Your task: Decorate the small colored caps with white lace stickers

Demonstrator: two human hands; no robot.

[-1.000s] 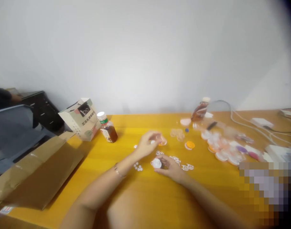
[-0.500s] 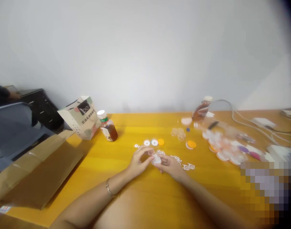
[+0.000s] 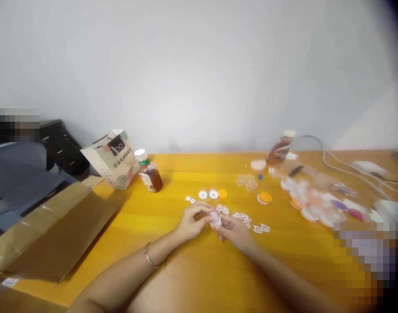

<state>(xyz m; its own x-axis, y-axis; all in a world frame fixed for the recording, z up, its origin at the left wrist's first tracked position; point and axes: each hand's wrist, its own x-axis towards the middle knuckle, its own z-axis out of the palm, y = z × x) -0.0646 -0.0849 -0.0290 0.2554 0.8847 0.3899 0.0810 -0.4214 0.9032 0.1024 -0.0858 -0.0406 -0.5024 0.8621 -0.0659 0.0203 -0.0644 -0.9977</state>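
Observation:
My left hand (image 3: 192, 222) and my right hand (image 3: 233, 230) meet above the table, both closed on a small whitish, partly clear round piece (image 3: 215, 218). Fingers cover much of it, so its exact kind is hard to make out. Just beyond lie white openwork cut-outs with wheel shapes (image 3: 241, 217), and another pair of them (image 3: 261, 228) sits to the right. Farther back is a short row of round pieces: a white disc (image 3: 202, 194), a second white disc (image 3: 213, 194) and an orange disc (image 3: 222, 194). Two small white rounds (image 3: 190, 200) lie left of these.
A cardboard box (image 3: 88, 230) and a paper bag (image 3: 115, 161) stand at left, beside a drink bottle (image 3: 149, 174). Another bottle (image 3: 279, 150) is at the back right. Clear round cases (image 3: 312, 202), an orange-topped stack (image 3: 264, 198) and white cables (image 3: 349, 169) lie on the right.
The whitish piece has turned in my fingers and now shows more edge-on. My hands stay close together; the whole view has shifted slightly.

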